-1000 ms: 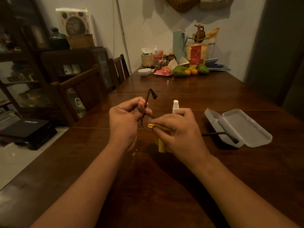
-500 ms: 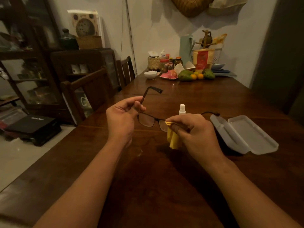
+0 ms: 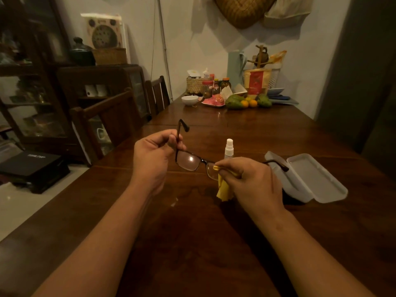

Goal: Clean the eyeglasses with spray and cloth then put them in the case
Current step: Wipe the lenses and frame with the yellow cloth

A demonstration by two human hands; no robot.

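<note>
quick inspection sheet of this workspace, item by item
surface: dark glossy wooden table
job's things: eyeglasses held above the table, temples unfolded; yellow cloth on the lens nearer the right hand; spray bottle upright behind them; case open, lying to the right
clutter: white bowl, fruit, jars and woven basket at the table's far end
grip: left hand pinches one temple; right hand pinches the cloth over a lens
cables: thin cord running down the wall
surroundings: wooden chairs on the left, glass-front cabinet beyond
</note>
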